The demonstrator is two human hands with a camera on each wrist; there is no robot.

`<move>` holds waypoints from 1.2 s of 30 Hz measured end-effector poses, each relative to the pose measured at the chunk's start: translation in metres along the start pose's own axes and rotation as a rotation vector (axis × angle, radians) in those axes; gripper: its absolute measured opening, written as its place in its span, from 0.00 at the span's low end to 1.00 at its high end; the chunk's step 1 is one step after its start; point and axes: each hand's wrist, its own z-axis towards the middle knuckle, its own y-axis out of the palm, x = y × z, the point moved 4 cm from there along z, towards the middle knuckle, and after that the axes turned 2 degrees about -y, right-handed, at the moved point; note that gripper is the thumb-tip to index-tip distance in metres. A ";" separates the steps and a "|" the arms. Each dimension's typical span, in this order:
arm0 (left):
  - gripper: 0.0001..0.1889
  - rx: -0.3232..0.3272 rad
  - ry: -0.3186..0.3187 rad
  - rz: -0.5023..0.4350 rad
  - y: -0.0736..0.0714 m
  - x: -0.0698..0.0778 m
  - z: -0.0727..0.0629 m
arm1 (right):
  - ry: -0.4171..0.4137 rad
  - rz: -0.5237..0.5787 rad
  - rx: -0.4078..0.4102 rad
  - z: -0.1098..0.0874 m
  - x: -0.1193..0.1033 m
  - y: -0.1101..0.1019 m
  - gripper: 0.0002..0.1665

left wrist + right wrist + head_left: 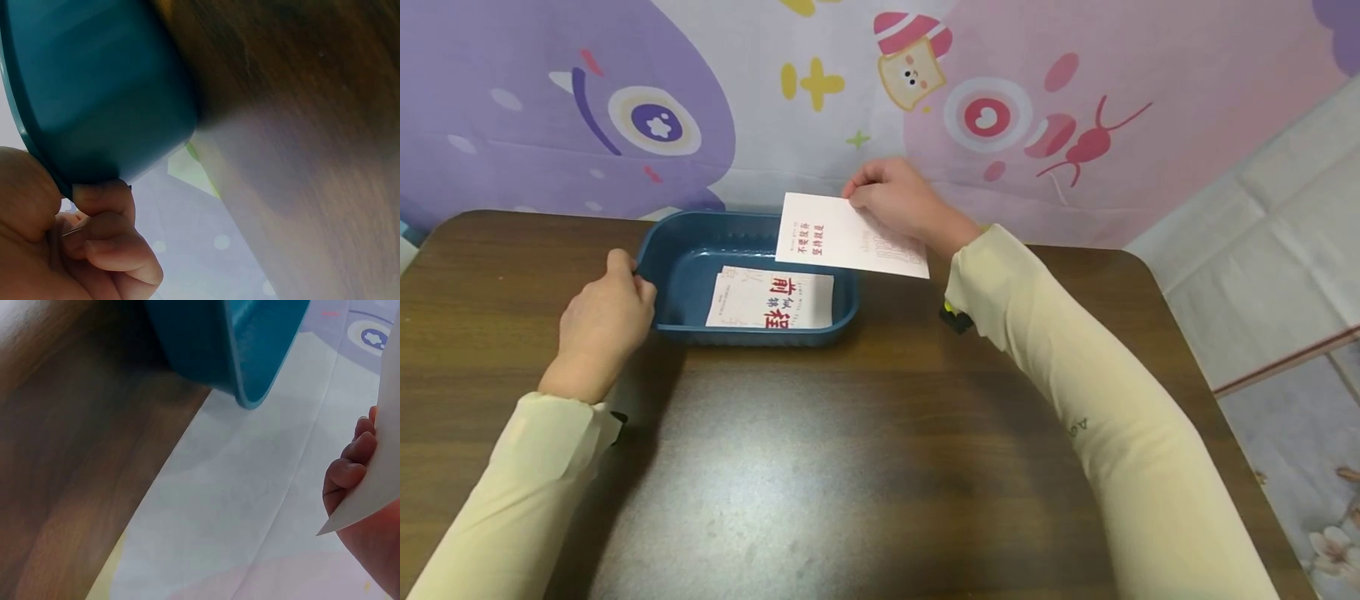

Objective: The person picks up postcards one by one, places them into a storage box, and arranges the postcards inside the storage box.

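A dark blue plastic basket point(681, 250) stands near the back edge of the table. My left hand point(610, 321) grips its left end; in the left wrist view the fingers point(112, 247) curl at the rim. Inside the basket lie white cards point(805, 292) with red and grey lettering, overlapping one another. Between thumb and fingers my right hand point(898, 204) pinches a white card point(827, 237) with red print, held up over the basket's right end. From the right wrist, that card point(381, 462) hides part of the hand, and its corner is bent.
The brown wooden table point(925, 433) has rounded back corners. Behind it hangs a purple and pink cartoon cloth point(760, 150). Pale tile-like panels point(1262, 192) stand at the right.
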 end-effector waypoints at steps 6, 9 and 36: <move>0.21 0.007 0.004 -0.001 0.000 0.000 0.000 | -0.014 -0.004 -0.019 0.005 -0.007 0.012 0.09; 0.21 0.009 0.003 0.002 0.000 0.001 0.000 | -0.013 -0.005 -0.028 0.008 -0.008 0.018 0.10; 0.21 0.017 0.010 -0.011 0.003 0.003 0.000 | 0.012 -0.103 -0.094 0.023 -0.011 0.061 0.13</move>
